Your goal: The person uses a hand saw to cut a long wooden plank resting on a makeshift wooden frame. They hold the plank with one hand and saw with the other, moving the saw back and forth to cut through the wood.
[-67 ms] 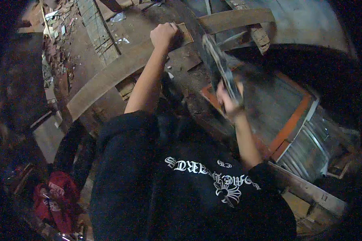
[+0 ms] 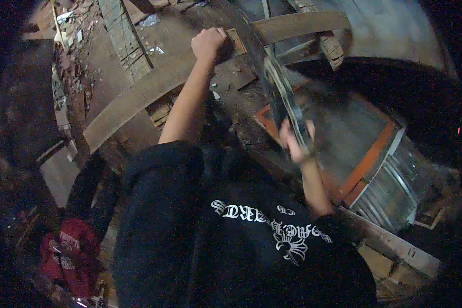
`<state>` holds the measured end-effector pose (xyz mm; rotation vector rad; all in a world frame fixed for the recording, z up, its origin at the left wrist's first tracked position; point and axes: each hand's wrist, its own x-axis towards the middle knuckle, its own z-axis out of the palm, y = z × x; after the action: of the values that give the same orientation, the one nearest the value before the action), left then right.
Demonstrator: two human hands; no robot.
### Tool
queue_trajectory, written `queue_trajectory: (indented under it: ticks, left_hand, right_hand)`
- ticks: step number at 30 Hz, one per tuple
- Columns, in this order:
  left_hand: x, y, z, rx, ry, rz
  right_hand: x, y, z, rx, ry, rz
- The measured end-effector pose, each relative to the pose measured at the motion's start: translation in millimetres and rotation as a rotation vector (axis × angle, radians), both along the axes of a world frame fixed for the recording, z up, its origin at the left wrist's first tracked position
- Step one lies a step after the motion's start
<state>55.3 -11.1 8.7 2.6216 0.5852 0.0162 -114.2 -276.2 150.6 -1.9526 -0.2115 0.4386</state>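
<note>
My left hand [image 2: 208, 43] is closed on the long, curved-looking wooden board [image 2: 124, 105] at its upper edge, beside a small lighter piece of wood [image 2: 237, 41]. My right hand [image 2: 296, 139] grips the handle of a long saw [image 2: 281, 90], blurred by motion. The saw runs up and away from my hand, across the board just right of my left hand. Where its blade meets the wood is too blurred to make out exactly.
An orange-framed panel [image 2: 365, 167] and corrugated metal [image 2: 392, 187] lie at right, a large grey sheet [image 2: 395, 28] above. Weathered beams [image 2: 126, 51] and scattered debris [image 2: 79, 77] fill the upper left. A red cloth item [image 2: 74, 246] and dark fabric are at lower left.
My right hand has moved down toward my body with the saw, by a short distance. My left hand stays in place on the board.
</note>
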Motion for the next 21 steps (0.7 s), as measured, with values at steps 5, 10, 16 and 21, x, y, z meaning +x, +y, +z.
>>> queue_trajectory:
  ticks: [5,10,16,21]
  left_hand:
    - [-6,8,-4,0.024,-0.011,-0.019]
    - [-7,2,4,-0.008,0.018,-0.067]
    - [-6,11,6,0.022,0.041,0.005]
    - [-4,6,3,0.010,0.025,-0.017]
  right_hand:
    - [-45,-4,83,0.252,0.464,-0.266]
    - [44,65,-24,0.146,0.015,-0.196]
    - [31,34,8,0.276,0.253,-0.121]
    - [-55,-7,57,0.569,0.707,-0.422]
